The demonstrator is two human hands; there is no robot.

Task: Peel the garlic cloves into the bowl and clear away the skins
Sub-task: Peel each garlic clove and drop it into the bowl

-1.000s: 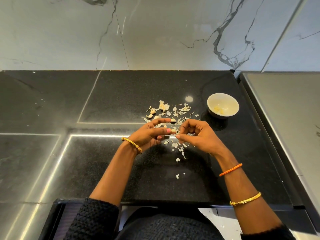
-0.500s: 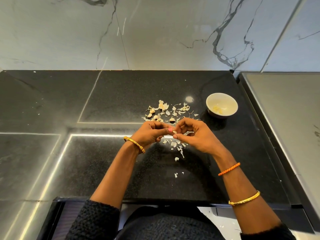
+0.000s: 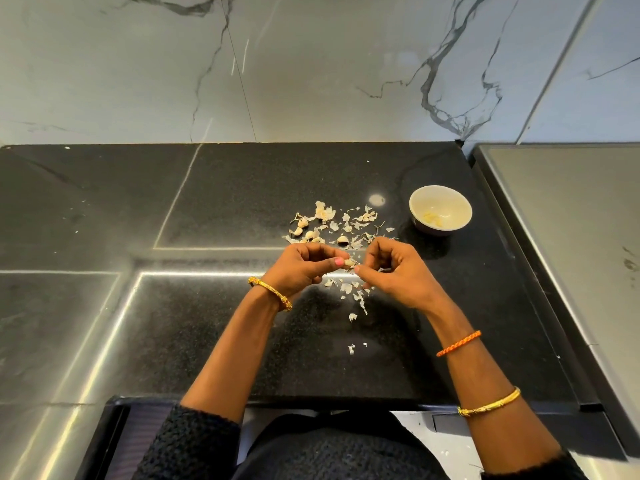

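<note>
Pale and papery, the garlic clove [image 3: 349,263] sits pinched between both hands above the middle of the black stone counter [image 3: 214,202]. I see the left hand [image 3: 300,268] curled round it from the left, a pink thumbnail against it, and the right hand [image 3: 393,271] nipping its near right end with fingertips; most of the clove is hidden by the fingers, so I cannot tell how much skin remains. Loose skins [image 3: 346,289] lie scattered under and near the hands, and a heap of skins and unpeeled cloves [image 3: 325,226] lies just beyond them. Far right of that stands the white bowl [image 3: 440,209], a few peeled pieces in it, too small to count. I can read no writing or labels anywhere. Both forearms are cut off by dark knitted sleeves [image 3: 194,441] at the near edge.
</note>
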